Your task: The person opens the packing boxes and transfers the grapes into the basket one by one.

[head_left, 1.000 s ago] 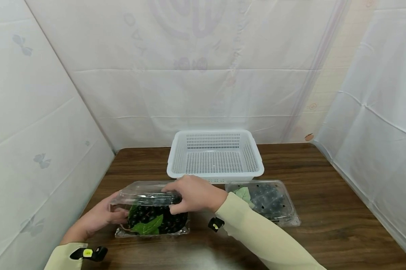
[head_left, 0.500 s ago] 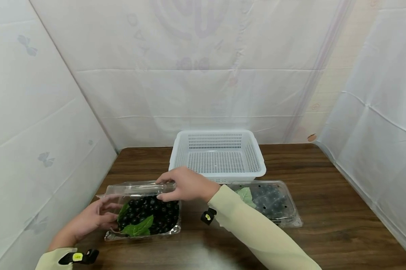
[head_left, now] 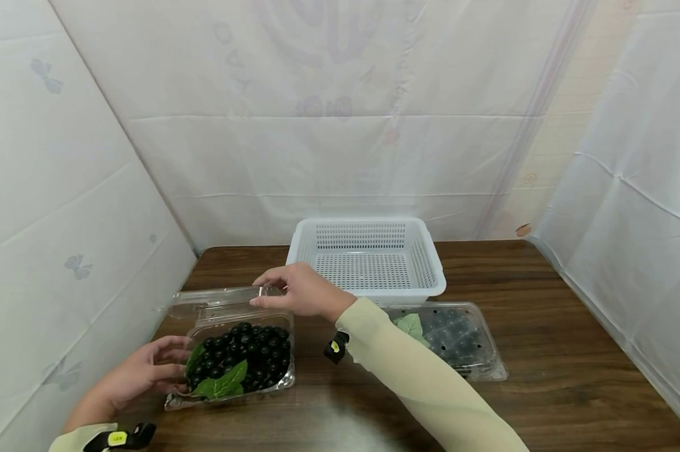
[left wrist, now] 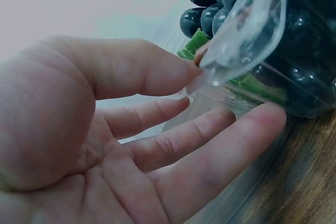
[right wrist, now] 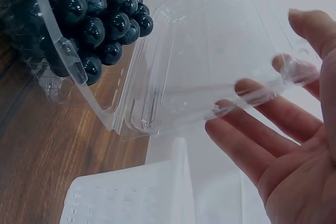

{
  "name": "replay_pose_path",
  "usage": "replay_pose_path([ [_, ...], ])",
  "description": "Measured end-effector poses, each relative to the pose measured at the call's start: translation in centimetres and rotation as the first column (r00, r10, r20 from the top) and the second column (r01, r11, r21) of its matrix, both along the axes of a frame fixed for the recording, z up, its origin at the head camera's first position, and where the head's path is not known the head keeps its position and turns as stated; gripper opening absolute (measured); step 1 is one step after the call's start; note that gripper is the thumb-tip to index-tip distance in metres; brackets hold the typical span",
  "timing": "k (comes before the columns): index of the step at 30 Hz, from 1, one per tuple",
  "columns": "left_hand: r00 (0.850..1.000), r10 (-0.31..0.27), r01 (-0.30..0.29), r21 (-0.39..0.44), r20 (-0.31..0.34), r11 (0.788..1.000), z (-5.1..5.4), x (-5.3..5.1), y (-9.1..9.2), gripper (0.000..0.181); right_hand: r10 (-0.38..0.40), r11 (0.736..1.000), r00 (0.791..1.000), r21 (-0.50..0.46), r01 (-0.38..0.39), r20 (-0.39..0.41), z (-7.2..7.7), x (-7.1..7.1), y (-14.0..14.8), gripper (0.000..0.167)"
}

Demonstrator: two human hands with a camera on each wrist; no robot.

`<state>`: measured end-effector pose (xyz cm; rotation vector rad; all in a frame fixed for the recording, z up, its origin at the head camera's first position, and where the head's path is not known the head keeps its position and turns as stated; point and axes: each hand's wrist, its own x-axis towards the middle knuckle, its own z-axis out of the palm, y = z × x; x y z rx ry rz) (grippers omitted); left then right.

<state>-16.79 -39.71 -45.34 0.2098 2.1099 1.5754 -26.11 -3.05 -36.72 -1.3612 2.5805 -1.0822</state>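
While I had the right hand (head_left: 297, 290) against the raised, clear lid (right wrist: 205, 51), fingers straight and thumb apart, the left hand (head_left: 144, 371), digits parted, touched the thin plastic box (head_left: 287, 378), which sat full of glossy round berries (head_left: 263, 351) on the grained table (head_left: 543, 339), near the slotted basket (head_left: 373, 292).

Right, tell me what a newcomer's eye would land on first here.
Most likely the glossy black berries with a green leaf, in the open clear box on the left of the wooden table. Next, probably, the white slotted basket at the back middle, and the second clear box to the right, a paler leaf showing through its plastic.
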Motion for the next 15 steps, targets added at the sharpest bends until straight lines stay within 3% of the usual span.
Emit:
replay_pose_path([
  [7,0.999,0.042,-0.042,-0.012,0.015,0.999,-0.15,0.31,0.13,0.068,-0.07,0.994,0.993,-0.072,0.078,0.097,0.02,-0.88,-0.39,0.038],
  [15,0.999,0.042,-0.042,-0.044,-0.007,0.998,0.23,0.18,0.23,0.066,-0.068,0.993,0.991,-0.093,0.079,0.119,0.25,-0.93,-0.28,0.036],
])
